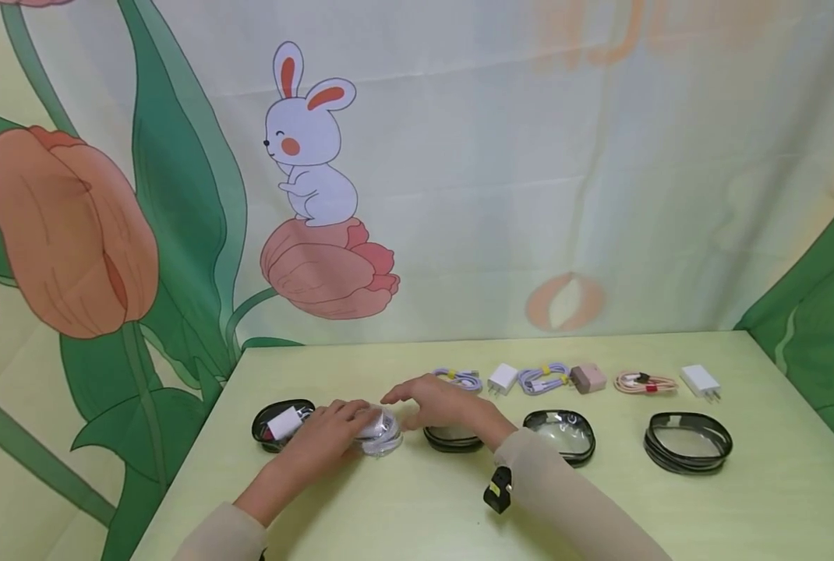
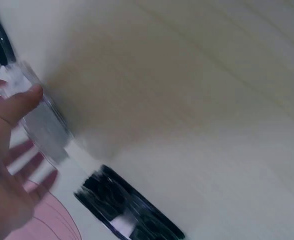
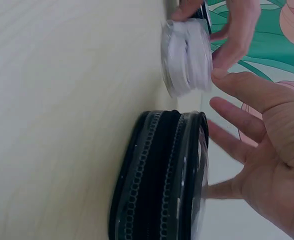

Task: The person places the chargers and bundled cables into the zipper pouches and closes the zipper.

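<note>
A small clear case (image 1: 382, 436) with white edges and white contents stands on the table between my hands. My left hand (image 1: 329, 428) holds it from the left, thumb on the near side and fingers over the far side, as the right wrist view shows. My right hand (image 1: 445, 401) reaches in from the right with fingers spread, one fingertip right at the case (image 3: 187, 57). Below that hand lies a black-rimmed clear case (image 3: 159, 175), partly hidden by it in the head view. Left of my left hand, another black case (image 1: 263, 425) contains a white charger (image 1: 286, 423).
Two more black-rimmed clear cases (image 1: 560, 436) (image 1: 688, 442) stand to the right. Along the back lie purple cables (image 1: 545, 379), a white charger plug (image 1: 503, 379), a pink plug (image 1: 588, 379), a pink cable (image 1: 644, 383) and another white plug (image 1: 701, 381). A printed cloth (image 1: 459, 195) hangs behind.
</note>
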A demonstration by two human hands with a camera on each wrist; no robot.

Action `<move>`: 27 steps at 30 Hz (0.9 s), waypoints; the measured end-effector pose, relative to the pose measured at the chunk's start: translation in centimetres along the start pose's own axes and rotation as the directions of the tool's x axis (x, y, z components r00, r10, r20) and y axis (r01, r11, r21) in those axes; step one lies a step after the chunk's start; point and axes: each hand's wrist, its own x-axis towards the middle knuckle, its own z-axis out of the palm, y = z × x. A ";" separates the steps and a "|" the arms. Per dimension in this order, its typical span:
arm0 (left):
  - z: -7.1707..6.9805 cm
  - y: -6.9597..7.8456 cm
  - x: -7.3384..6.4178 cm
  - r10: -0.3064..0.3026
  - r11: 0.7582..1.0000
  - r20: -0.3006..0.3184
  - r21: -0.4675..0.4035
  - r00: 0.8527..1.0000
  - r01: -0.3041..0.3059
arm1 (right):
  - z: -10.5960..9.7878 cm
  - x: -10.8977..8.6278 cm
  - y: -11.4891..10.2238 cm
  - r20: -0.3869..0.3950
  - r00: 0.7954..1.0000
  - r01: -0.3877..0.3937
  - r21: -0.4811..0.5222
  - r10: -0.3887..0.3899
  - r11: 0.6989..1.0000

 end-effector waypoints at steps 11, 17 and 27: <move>0.6 2.2 1.8 -0.299 0.949 -0.036 0.089 0.953 0.301 | 1.9 0.6 -1.3 -0.172 0.977 -0.182 -0.338 0.130 0.923; 0.7 2.8 2.4 -0.348 0.935 -0.025 0.063 0.937 0.349 | 3.0 1.9 -2.2 -0.221 0.945 -0.308 -0.365 0.240 0.878; 0.5 3.2 3.0 -0.379 0.922 -0.011 0.085 0.926 0.378 | 3.3 2.2 -2.7 -0.210 0.933 -0.349 -0.318 0.294 0.881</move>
